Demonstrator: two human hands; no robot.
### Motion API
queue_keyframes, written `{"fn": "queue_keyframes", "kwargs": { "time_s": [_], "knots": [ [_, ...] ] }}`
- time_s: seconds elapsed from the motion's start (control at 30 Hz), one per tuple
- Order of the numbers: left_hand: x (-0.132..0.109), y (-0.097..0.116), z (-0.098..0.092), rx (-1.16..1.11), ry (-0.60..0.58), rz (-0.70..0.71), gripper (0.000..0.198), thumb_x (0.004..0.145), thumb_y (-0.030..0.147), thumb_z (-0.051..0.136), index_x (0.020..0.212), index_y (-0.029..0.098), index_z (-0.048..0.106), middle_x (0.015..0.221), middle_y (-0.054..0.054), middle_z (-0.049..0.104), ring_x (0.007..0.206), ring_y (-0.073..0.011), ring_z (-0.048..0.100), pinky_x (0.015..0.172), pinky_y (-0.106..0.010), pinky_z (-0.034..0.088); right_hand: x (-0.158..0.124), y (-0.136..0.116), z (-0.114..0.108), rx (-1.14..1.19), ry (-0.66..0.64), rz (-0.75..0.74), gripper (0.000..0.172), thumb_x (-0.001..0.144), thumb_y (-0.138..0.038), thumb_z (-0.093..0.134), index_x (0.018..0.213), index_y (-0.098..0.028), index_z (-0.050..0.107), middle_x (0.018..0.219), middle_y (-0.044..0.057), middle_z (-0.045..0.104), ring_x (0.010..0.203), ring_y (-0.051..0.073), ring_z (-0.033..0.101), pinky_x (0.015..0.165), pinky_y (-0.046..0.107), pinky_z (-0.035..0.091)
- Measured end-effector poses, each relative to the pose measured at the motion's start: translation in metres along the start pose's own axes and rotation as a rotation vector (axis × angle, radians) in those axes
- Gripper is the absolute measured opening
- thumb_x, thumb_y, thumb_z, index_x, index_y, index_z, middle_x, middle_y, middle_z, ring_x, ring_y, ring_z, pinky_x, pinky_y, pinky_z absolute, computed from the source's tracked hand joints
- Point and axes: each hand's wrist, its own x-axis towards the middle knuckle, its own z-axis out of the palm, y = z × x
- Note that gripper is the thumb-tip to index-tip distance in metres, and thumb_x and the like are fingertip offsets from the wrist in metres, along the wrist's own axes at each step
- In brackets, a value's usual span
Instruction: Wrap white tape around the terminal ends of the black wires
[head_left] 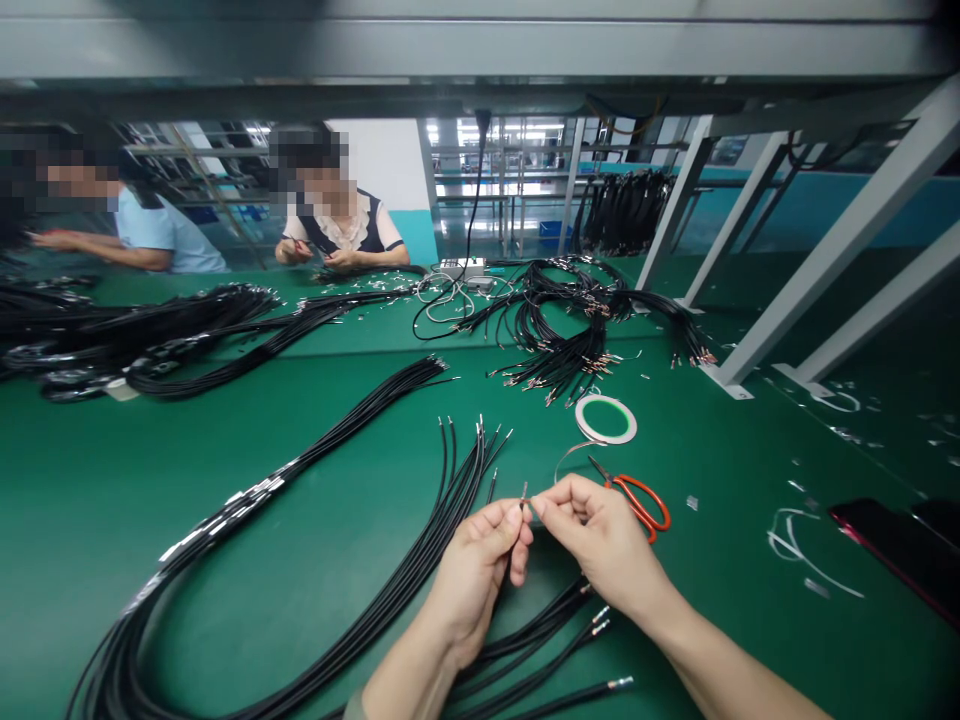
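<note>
My left hand (pixel 484 555) pinches a black cable near its stripped end (pixel 524 492), which points up between thumb and forefinger. Close against that tip, the closed thumb and forefinger of my right hand (pixel 600 540) hold a small copper-coloured strip, mostly hidden by the fingers. Behind my right hand lie orange-handled scissors (pixel 643 500), partly covered by it. A tape roll (pixel 606 419) with a white ring and green core rests beyond, a thin copper-coloured tail (pixel 570 455) curving from it toward my right hand. Loose black cables (pixel 547 625) with bare metal ends pass under my hands.
A long looped bundle of black cables (pixel 225 515) covers the left of the green table (pixel 337 510). More cable heaps (pixel 555 350) lie at the back. Metal legs (pixel 832 230) stand at the right, near a dark phone-like object (pixel 892 550). Two people sit across the table.
</note>
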Motion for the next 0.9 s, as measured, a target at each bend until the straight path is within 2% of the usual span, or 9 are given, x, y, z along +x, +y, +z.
{"fn": "queue_keyframes", "kwargs": {
  "time_s": [0.33, 0.5, 0.57, 0.7, 0.8, 0.9],
  "knots": [
    [-0.001, 0.005, 0.001, -0.03, -0.1, -0.026, 0.016, 0.085, 0.024, 0.06, 0.076, 0.01, 0.062, 0.056, 0.006, 0.043, 0.039, -0.0008, 0.023, 0.035, -0.013, 0.019, 0.002, -0.001, 0.0, 0.041, 0.004, 0.037, 0.023, 0.081, -0.037, 0.064, 0.077, -0.015, 0.065, 0.064, 0.001, 0.067, 0.059, 0.013, 0.059, 0.058, 0.024, 0.044],
    [0.001, 0.005, 0.001, 0.03, -0.02, -0.001, 0.018, 0.082, 0.028, 0.063, 0.078, 0.01, 0.062, 0.056, 0.005, 0.047, 0.038, -0.0002, 0.026, 0.034, -0.012, 0.019, 0.003, 0.006, 0.0, 0.041, 0.039, 0.045, 0.022, 0.08, -0.035, 0.066, 0.074, -0.014, 0.065, 0.059, -0.001, 0.061, 0.052, 0.01, 0.051, 0.051, 0.021, 0.038],
    [0.002, 0.004, 0.001, 0.11, 0.049, 0.028, 0.019, 0.078, 0.028, 0.068, 0.083, 0.011, 0.062, 0.051, 0.007, 0.048, 0.036, 0.0001, 0.03, 0.034, -0.011, 0.023, 0.005, 0.01, -0.001, 0.039, 0.059, 0.053, 0.022, 0.079, -0.035, 0.067, 0.073, -0.013, 0.064, 0.055, -0.003, 0.058, 0.049, 0.009, 0.047, 0.049, 0.02, 0.035],
    [0.003, 0.001, 0.002, 0.261, 0.186, 0.112, 0.027, 0.071, 0.029, 0.075, 0.085, 0.01, 0.061, 0.053, 0.001, 0.062, 0.043, -0.0058, 0.054, 0.045, -0.014, 0.044, 0.006, 0.015, 0.0, 0.043, 0.076, 0.047, 0.021, 0.08, -0.034, 0.067, 0.073, -0.013, 0.063, 0.057, -0.002, 0.059, 0.051, 0.008, 0.047, 0.049, 0.02, 0.035],
    [0.004, -0.002, 0.002, 0.304, 0.208, 0.146, 0.03, 0.07, 0.033, 0.075, 0.083, 0.009, 0.061, 0.059, -0.003, 0.067, 0.05, -0.0116, 0.063, 0.051, -0.02, 0.052, 0.005, 0.015, 0.002, 0.043, 0.065, 0.046, 0.021, 0.08, -0.033, 0.066, 0.074, -0.014, 0.064, 0.059, -0.001, 0.062, 0.053, 0.009, 0.051, 0.051, 0.02, 0.038],
    [0.005, -0.004, 0.002, 0.303, 0.204, 0.158, 0.03, 0.072, 0.034, 0.073, 0.082, 0.009, 0.062, 0.058, -0.003, 0.066, 0.05, -0.0124, 0.064, 0.051, -0.02, 0.053, 0.005, 0.015, 0.003, 0.033, 0.065, 0.044, 0.02, 0.08, -0.033, 0.066, 0.074, -0.014, 0.065, 0.06, 0.0, 0.064, 0.053, 0.01, 0.053, 0.051, 0.02, 0.04]
  ]
}}
